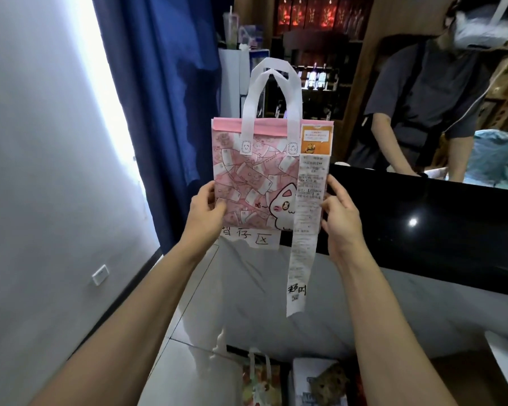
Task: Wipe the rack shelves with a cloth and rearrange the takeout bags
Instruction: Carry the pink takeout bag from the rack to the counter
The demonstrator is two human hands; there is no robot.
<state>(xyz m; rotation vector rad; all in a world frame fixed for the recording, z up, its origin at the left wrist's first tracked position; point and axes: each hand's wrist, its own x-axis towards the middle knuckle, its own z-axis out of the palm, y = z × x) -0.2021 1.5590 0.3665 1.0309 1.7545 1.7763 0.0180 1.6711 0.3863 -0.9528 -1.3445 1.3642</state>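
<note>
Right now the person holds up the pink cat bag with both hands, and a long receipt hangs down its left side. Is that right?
Not quite. In the head view the receipt hangs down the right side of the pink cat bag, by the right hand. The left hand holds the other edge.

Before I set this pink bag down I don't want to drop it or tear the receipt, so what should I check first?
1. Left hand grip on the pink bag: ok.
2. Right hand on the other edge: ok, though it pinches the receipt.
3. Bag upright, handles up: ok.
4. Receipt tail hangs loose below the bag: not ok.
5. Free shelf spot: cannot tell.
</note>
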